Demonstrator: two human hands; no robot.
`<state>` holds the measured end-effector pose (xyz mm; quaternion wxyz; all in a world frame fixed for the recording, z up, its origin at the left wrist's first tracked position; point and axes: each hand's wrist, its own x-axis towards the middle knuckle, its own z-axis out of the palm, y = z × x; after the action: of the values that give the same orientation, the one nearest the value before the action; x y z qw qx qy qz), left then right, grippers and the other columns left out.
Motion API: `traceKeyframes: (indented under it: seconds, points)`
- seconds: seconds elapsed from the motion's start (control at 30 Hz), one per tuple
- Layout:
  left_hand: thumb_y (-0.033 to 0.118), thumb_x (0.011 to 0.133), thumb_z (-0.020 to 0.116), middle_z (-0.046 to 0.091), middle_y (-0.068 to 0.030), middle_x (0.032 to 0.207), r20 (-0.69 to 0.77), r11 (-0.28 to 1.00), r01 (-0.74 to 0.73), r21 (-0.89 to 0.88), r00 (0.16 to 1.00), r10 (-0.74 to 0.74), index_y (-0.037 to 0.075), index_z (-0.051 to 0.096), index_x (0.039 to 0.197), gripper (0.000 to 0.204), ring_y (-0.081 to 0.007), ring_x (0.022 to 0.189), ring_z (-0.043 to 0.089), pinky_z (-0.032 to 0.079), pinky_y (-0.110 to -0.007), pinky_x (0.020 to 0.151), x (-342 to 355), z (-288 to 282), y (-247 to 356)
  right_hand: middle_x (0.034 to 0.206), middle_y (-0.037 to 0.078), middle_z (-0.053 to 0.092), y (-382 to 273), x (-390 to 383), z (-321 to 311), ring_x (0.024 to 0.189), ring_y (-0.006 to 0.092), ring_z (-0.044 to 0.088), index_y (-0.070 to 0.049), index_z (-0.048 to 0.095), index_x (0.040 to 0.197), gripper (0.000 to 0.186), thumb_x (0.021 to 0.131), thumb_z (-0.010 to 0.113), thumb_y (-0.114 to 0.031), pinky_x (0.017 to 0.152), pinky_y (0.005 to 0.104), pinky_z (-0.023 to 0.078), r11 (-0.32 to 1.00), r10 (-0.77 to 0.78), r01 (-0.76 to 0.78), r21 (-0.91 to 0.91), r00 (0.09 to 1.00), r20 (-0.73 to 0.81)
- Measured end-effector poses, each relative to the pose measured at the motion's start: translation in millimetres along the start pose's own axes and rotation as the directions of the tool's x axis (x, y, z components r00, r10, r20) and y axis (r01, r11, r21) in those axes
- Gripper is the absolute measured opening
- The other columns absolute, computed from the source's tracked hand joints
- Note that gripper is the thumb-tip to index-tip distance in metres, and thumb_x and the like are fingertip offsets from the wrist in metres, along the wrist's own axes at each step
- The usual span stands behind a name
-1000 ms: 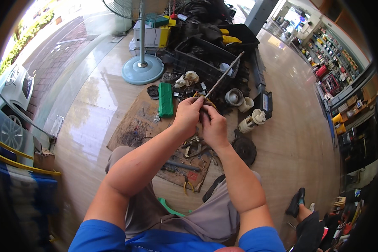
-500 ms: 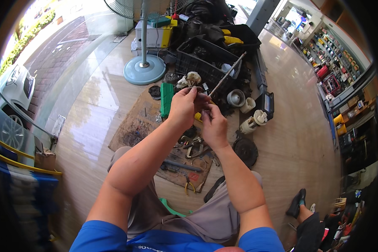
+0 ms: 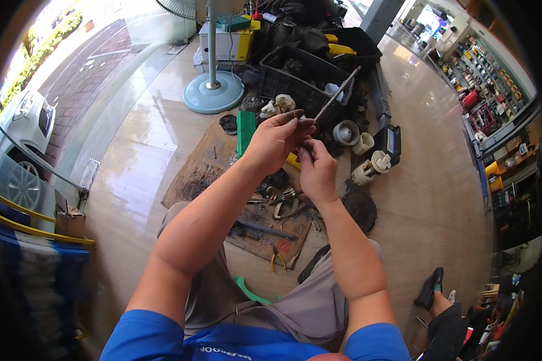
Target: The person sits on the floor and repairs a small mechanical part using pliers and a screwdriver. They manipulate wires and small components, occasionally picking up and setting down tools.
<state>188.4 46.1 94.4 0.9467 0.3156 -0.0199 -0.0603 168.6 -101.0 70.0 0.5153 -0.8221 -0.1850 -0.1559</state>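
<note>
My left hand [image 3: 274,139] is raised over the work area, with thumb and fingers closed around the lower end of a thin, pale rod [image 3: 338,95]. The rod slants up to the right, past a black crate. Just below, my right hand [image 3: 318,171] has its fingers pinched together close to the left fingertips; whatever lies between them is hidden. Both sets of fingertips look darkened. Beneath the hands, a stained cardboard sheet [image 3: 190,165] carries a grey bar [image 3: 264,230], yellow-handled pliers [image 3: 277,259] and metal clamp-like parts [image 3: 288,204]. A green case [image 3: 245,129] stands beside my left hand.
Ahead are the black crate [image 3: 295,81] and a fan's round blue base [image 3: 214,92]. To the right lie a metal blower wheel [image 3: 345,133], a white pump-like unit [image 3: 372,168] and a black disc [image 3: 360,210]. Another person's shoe [image 3: 429,289] shows at lower right.
The view has shifted slightly, so the surroundings sit a little further right and higher. Both hands stay together at the rod, with their fingers slightly rearranged.
</note>
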Motion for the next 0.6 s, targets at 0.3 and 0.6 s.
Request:
traceKeyframes:
  seconds: [0.3,0.6]
  points:
    - [0.011,0.105,0.058,0.073,-0.0171,0.108,-0.008,0.999,-0.011,0.048,1.000,0.011,0.002,0.059,0.128,0.025,-0.0264,0.101,0.072,0.059,-0.038,0.087,4.7,-5.1,-5.5,0.095,0.008,0.074,0.6,-1.0,-4.9,0.089,0.0115,0.070,0.001,0.065,0.114,0.014,0.101,0.062,-0.002,0.080,0.0285,0.056,0.999,-0.020,0.019,0.038,1.000,0.021]
    - [0.012,0.107,0.054,0.072,-0.0199,0.111,-0.007,0.999,-0.011,0.040,1.000,0.011,0.000,0.057,0.122,0.019,-0.0283,0.099,0.072,0.060,-0.041,0.088,5.4,-6.1,-10.9,0.092,0.008,0.074,2.8,-1.6,-6.6,0.084,0.0114,0.070,0.002,0.065,0.109,0.011,0.100,0.063,-0.003,0.076,0.0288,0.056,1.000,-0.004,0.003,0.013,1.000,0.030]
